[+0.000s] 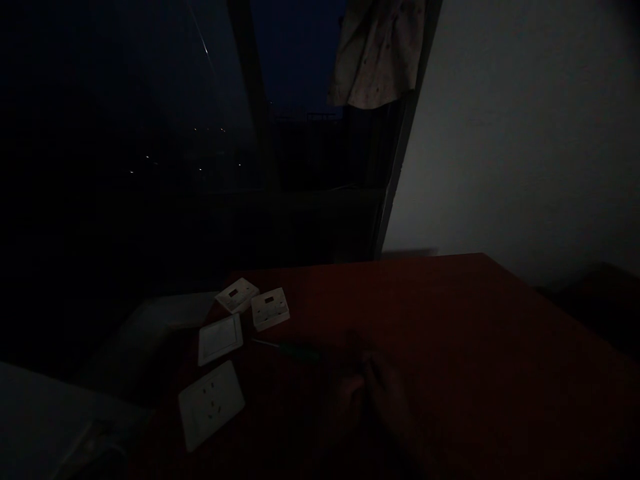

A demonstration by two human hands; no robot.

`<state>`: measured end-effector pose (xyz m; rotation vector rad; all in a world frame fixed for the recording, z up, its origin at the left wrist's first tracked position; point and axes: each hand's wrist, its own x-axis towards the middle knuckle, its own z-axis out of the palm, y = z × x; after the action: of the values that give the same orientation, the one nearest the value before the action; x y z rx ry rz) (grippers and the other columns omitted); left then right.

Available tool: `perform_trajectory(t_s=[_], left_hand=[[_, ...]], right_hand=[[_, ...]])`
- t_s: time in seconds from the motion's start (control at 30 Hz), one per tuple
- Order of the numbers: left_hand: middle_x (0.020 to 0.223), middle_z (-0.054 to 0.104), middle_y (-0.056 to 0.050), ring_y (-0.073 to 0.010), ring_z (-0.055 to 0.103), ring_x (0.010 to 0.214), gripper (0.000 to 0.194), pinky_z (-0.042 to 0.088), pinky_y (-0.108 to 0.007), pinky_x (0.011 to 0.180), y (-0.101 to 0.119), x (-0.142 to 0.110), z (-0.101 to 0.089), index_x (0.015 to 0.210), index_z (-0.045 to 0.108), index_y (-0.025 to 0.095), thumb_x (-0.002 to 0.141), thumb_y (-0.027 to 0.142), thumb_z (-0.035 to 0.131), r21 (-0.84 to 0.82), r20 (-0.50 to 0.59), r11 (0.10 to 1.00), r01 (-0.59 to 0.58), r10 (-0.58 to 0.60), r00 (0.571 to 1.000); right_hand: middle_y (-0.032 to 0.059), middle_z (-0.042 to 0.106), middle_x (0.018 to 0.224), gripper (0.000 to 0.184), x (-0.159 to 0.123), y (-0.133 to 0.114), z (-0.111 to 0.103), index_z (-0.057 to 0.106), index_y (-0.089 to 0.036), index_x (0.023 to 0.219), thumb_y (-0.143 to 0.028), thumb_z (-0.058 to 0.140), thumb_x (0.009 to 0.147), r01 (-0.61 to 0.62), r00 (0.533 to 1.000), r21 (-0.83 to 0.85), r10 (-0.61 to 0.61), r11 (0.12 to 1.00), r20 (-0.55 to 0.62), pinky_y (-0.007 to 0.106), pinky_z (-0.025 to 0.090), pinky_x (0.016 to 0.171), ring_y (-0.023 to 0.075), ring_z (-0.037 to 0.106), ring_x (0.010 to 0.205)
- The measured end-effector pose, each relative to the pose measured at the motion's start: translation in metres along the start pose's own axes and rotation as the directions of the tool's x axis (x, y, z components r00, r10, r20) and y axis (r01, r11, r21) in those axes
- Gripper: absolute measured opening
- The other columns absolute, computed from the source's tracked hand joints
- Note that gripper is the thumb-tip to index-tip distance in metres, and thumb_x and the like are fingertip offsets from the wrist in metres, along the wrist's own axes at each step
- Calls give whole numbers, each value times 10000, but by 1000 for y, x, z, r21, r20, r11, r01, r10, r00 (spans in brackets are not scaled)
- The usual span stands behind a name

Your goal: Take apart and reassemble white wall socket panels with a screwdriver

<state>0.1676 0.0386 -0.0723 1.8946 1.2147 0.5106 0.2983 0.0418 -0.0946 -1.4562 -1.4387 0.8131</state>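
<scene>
The room is very dark. On a red table (450, 320), my left hand (345, 400) and my right hand (395, 407) rest close together near the front edge; their fingers are too dim to make out. Just beyond them lies a screwdriver (295, 350) with a green handle, its thin shaft pointing left. Left of the hands lie a white socket faceplate (211, 403) and a white switch plate (220, 339). Behind those stand two small white mounting boxes (237, 295) (270, 309), side by side.
A dark window (200, 133) with distant lights fills the back left, its frame (400, 167) meeting a pale wall (525, 133). A patterned cloth (377, 53) hangs at the top. A pale soft surface (45, 413) lies left of the table.
</scene>
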Motion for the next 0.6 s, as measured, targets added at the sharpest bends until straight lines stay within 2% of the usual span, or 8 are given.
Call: perform_trajectory(t_s=[0.2, 0.4, 0.6], left_hand=[[865, 695, -6, -197, 620, 812, 313, 452, -284, 754, 2, 0, 0, 839, 689, 277, 860, 164, 398, 15, -29, 1000, 3, -2, 1000], [862, 695, -19, -198, 623, 799, 283, 455, -283, 744, 5, -1, -2, 816, 680, 251, 819, 117, 431, 23, -47, 1000, -16, 17, 999], [816, 688, 16, -175, 632, 776, 320, 456, -261, 710, 4, -2, -1, 808, 680, 275, 830, 122, 401, 15, -46, 999, -32, 33, 998]], right_hand=[[33, 638, 712, 352, 0, 0, 0, 593, -202, 743, -401, 369, 927, -8, 1000, -3, 8, 1000, 9, 246, 439, 594, 166, 584, 633], [24, 631, 695, 339, -1, -1, -1, 593, -205, 748, -400, 379, 924, -6, 1000, 1, 6, 1000, 14, 242, 429, 577, 164, 580, 618], [28, 635, 706, 335, 0, 2, 0, 588, -204, 737, -402, 387, 917, 2, 1000, 10, -2, 1000, 3, 242, 431, 586, 166, 585, 632]])
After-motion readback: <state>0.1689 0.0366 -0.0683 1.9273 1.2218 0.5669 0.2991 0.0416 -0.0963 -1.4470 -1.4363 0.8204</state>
